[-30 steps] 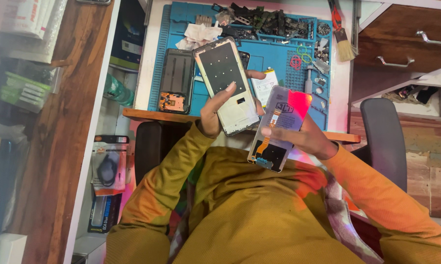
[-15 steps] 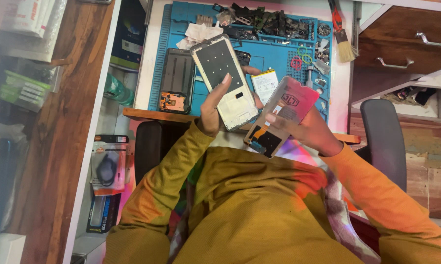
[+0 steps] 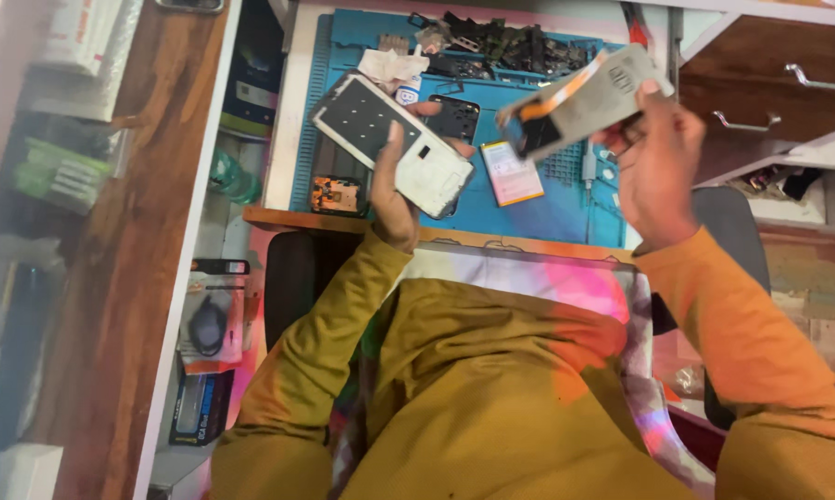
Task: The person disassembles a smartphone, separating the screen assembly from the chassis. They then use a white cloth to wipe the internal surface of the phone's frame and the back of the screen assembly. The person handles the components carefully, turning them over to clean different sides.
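Phone frame (image 3: 394, 141), white and flat, sits in the left hand (image 3: 394, 199), thumb across its face and fingers closed behind, its long axis slanting up and away to the left. To its right and well apart, the right hand (image 3: 653, 167) is closed on a grey phone panel (image 3: 579, 100), tilted, long axis rising rightward. Below both grips lies a blue work mat (image 3: 565, 208) holding a yellow battery (image 3: 513, 172) and loose parts.
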